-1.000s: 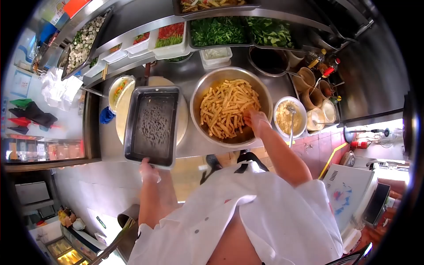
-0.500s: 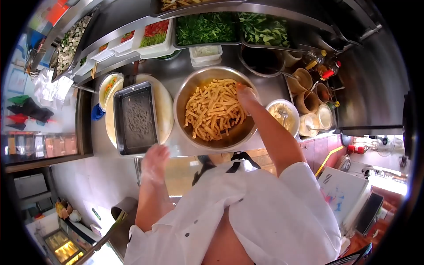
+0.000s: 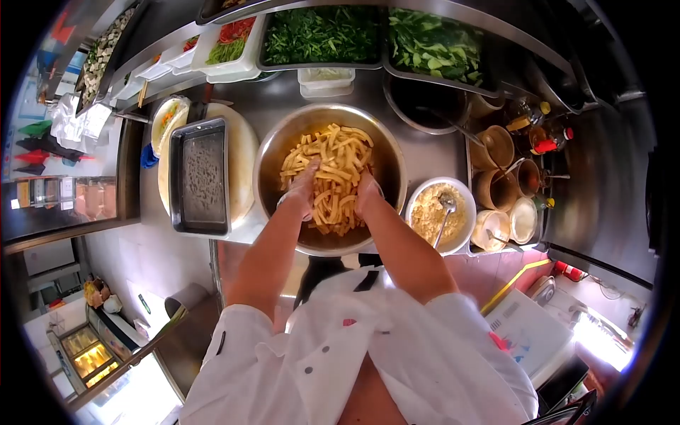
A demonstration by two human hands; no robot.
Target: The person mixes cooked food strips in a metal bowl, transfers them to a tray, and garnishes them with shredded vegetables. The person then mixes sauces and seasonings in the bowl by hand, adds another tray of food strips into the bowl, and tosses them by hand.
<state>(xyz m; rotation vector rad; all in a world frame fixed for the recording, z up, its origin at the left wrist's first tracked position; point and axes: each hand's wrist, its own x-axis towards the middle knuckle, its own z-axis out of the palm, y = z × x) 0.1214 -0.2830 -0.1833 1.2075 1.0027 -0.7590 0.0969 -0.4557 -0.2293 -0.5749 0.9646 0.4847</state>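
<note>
A wide steel mixing bowl [image 3: 391, 212] stands on the counter in front of me, holding a heap of yellow-brown food strips [image 3: 333, 159]; whether they are fries or tofu strips I cannot tell. Both my hands are inside it, in what look like clear plastic gloves. My left hand [image 3: 301, 190] cups the heap from the left, fingers partly sunk among the strips. On the opposite side my right hand [image 3: 366, 195] presses against the strips, its fingertips partly hidden. Strips are gathered between the two palms.
Left of the bowl, a dark rectangular tray [image 3: 198, 173] lies on a round board [image 3: 242, 156]. To the right are a white bowl [image 3: 464, 202] with crumbly yellow food and a spoon, and several seasoning tubs [image 3: 496, 191]. Trays of chopped greens [image 3: 322, 39] line the back shelf.
My left hand has come from outside the counter edge into the bowl. My right hand has moved from the bowl's right rim down onto the strips. The strips are now heaped between my hands.
</note>
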